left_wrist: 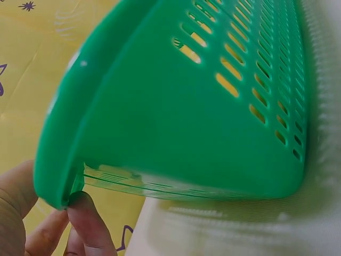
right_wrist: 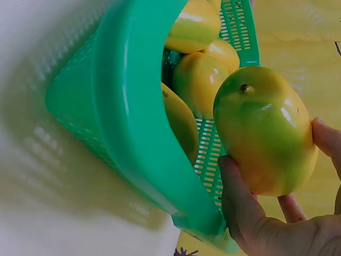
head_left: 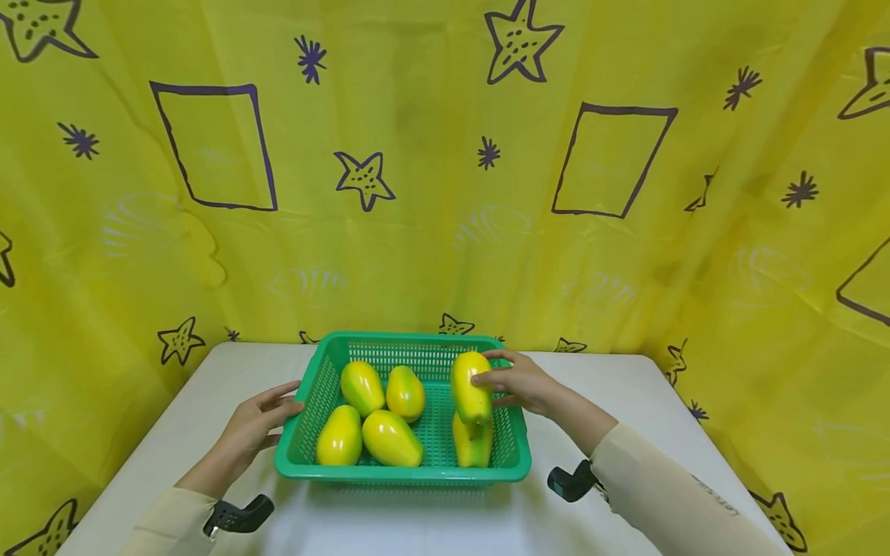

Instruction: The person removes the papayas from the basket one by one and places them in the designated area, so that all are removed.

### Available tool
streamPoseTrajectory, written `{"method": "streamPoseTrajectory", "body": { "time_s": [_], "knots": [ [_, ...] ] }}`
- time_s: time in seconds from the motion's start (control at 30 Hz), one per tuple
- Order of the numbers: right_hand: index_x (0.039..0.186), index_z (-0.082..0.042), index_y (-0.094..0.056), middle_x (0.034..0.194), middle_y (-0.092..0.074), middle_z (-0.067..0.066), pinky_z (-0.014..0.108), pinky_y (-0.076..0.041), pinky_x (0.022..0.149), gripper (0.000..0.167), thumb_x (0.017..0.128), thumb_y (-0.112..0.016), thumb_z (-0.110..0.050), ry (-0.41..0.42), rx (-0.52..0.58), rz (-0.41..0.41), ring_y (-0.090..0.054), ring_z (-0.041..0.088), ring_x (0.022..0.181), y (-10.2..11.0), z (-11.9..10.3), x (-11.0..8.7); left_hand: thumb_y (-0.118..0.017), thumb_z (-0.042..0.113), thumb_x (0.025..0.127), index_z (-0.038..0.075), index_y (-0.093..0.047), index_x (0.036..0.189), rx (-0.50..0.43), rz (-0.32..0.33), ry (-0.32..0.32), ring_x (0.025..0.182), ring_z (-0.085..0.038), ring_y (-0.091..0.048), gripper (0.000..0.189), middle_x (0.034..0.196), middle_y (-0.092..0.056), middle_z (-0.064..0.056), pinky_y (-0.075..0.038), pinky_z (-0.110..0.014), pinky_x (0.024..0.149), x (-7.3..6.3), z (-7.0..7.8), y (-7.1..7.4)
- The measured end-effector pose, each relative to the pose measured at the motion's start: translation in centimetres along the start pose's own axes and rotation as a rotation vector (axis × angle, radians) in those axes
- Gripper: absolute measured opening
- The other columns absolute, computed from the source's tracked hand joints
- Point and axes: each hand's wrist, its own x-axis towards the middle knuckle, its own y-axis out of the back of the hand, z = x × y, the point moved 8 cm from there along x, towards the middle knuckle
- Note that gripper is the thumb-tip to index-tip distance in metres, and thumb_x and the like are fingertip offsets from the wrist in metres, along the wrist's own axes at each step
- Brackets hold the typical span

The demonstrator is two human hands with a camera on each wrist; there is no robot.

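A green plastic basket (head_left: 403, 472) holds several yellow-green mangoes, with most of them grouped on its left side, such as the mango (head_left: 392, 439) near the front. My left hand (head_left: 253, 428) grips the rim at the basket's left end; the left wrist view shows its fingertips (left_wrist: 88, 216) against the rim's underside. At the right end, my right hand (head_left: 521, 381) holds a mango (head_left: 471, 386) between thumb and fingers, raised over the basket. Below it, another mango (head_left: 473, 445) lies in the right part, partly hidden by the held one.
Under the basket is a white table (head_left: 570, 417). A yellow curtain (head_left: 417, 255) with star and square drawings hangs behind it and along both sides. Each wrist wears a black camera mount, the left one (head_left: 239, 516) and the right one (head_left: 572, 482).
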Motion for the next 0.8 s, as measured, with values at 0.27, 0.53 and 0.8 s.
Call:
{"method": "streamPoseTrajectory", "body": {
  "time_s": [0.27, 0.53, 0.8],
  "knots": [
    [0.146, -0.002, -0.039, 0.135, -0.048, 0.026, 0.053, -0.055, 0.09, 0.068, 0.088, -0.073, -0.016, -0.016, -0.017, 0.02, -0.052, 0.048, 0.123, 0.8, -0.1, -0.6, -0.066, 0.029, 0.094, 0.005, -0.036, 0.152, -0.037, -0.007, 0.019, 0.093, -0.009, -0.064, 0.07, 0.135, -0.052, -0.023, -0.059, -0.032, 0.08, 0.2, -0.4, -0.2],
    [0.148, -0.005, -0.036, 0.137, -0.048, 0.025, 0.051, -0.055, 0.09, 0.071, 0.089, -0.072, -0.018, -0.043, -0.006, 0.027, -0.05, 0.048, 0.126, 1.5, 0.0, -0.8, -0.066, 0.03, 0.095, 0.004, -0.036, 0.151, -0.032, 0.003, 0.022, 0.092, -0.008, -0.064, 0.069, 0.135, -0.052, -0.024, -0.06, -0.031, 0.078, 0.1, -0.4, -0.2],
    [0.149, -0.004, -0.034, 0.137, -0.047, 0.026, 0.054, -0.054, 0.091, 0.073, 0.089, -0.072, -0.019, -0.038, 0.002, 0.036, -0.05, 0.047, 0.126, 2.5, -0.1, -1.1, -0.065, 0.029, 0.095, 0.004, -0.036, 0.151, -0.034, 0.014, 0.012, 0.089, -0.008, -0.064, 0.068, 0.131, -0.054, -0.022, -0.06, -0.03, 0.077, 0.0, -0.3, -0.3]
  ]
}}
